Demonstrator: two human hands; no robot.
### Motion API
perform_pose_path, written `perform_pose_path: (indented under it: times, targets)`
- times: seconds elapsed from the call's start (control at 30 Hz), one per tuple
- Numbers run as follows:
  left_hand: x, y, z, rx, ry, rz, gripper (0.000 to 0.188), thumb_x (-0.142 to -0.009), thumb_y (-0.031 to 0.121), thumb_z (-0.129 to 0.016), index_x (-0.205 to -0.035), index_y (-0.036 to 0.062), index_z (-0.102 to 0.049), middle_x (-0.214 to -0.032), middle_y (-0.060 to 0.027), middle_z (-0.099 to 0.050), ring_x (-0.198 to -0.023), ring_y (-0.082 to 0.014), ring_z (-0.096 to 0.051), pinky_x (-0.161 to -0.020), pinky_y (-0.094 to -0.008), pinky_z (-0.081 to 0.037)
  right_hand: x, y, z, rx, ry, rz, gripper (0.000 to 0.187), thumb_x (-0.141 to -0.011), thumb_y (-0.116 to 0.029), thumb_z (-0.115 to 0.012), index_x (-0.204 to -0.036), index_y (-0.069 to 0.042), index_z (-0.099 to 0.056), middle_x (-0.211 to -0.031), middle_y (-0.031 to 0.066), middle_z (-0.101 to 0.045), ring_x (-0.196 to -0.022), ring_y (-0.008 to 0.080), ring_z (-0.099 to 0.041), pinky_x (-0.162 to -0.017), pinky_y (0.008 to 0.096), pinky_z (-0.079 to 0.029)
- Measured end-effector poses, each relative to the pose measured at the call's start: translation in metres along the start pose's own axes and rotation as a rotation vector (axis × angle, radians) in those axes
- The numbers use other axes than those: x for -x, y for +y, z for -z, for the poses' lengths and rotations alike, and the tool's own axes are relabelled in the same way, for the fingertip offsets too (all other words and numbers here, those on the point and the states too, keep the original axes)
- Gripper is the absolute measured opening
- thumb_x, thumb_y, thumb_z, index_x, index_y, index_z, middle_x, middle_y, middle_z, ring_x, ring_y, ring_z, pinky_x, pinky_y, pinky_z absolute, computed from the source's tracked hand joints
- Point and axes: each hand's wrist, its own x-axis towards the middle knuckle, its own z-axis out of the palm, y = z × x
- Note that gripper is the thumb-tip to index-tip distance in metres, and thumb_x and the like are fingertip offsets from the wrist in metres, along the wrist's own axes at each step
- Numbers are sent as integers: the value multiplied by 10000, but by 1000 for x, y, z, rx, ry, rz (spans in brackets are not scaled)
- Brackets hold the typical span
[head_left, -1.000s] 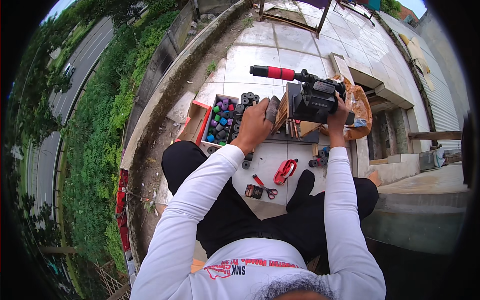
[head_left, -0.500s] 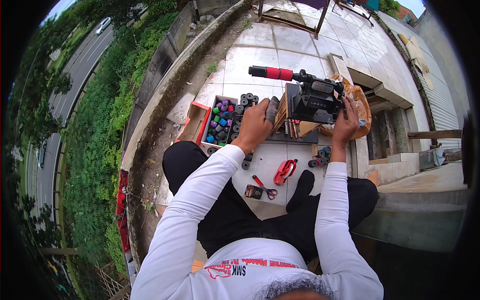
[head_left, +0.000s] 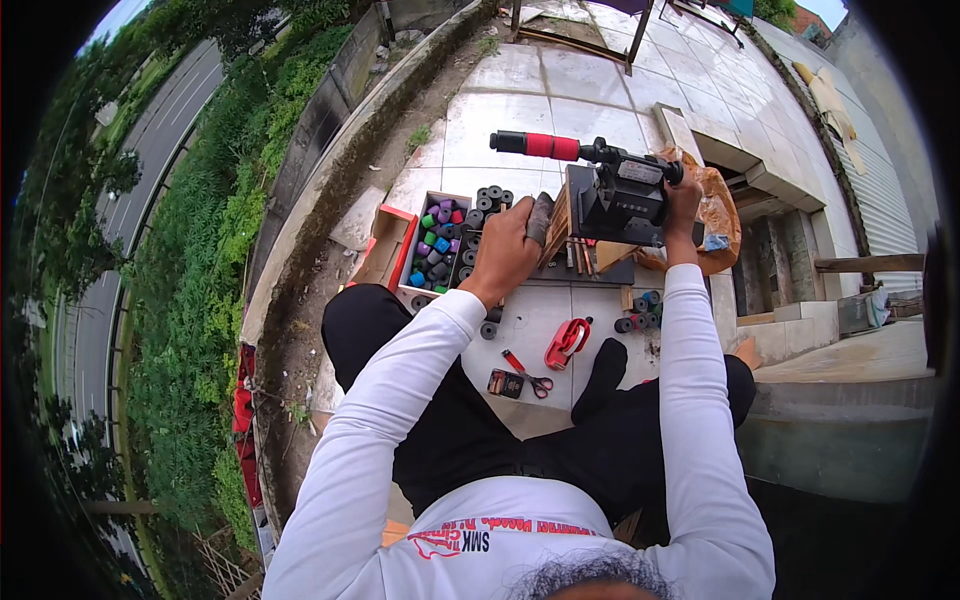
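The head view shows the right hand with fingers clasping the right end of the black machine atop a wooden stand; whether the left hand grips anything, I cannot tell.

**Reaching forward on both sides**

Your left arm slants inward, its wrist bare past the white cuff; the left hand shows its back, fingers curled. Your right arm runs nearly straight ahead — the right hand closed, slightly farther out. Your bent knees spread wide.
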Motion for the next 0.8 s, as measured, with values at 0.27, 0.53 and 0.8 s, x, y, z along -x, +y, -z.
perform_pose_path:
  times: [0.27,0.53,0.8]
  targets:
    - [-1,-2,3,-33,16,-32,244,-1066,181,-585,-946,-31,-579,-780,-323,-621,-796,-562,-609,-677,-567,-459,60,-27,1,-2,7,-83,279,-905,-8,-755,-1180,-14,-799,-1216,187,-782,-1104,356,-775,-934,391,-601]
    - [-1,4,0,1,18,-34,273,-1084,205,-586,-943,-28,-578,-773,-320,-612,-785,-555,-605,-677,-560,-459,93,-63,31,-50,134,-293,311,-929,91,-715,-1217,7,-798,-1257,112,-786,-1135,299,-775,-982,401,-600]
    - [1,3,-3,8,12,-31,299,-1091,237,-592,-947,-25,-577,-778,-313,-616,-773,-546,-606,-675,-554,-464,47,-70,47,54,231,-98,368,-962,70,-713,-1298,-54,-797,-1341,89,-772,-1260,261,-724,-1066,389,-551]
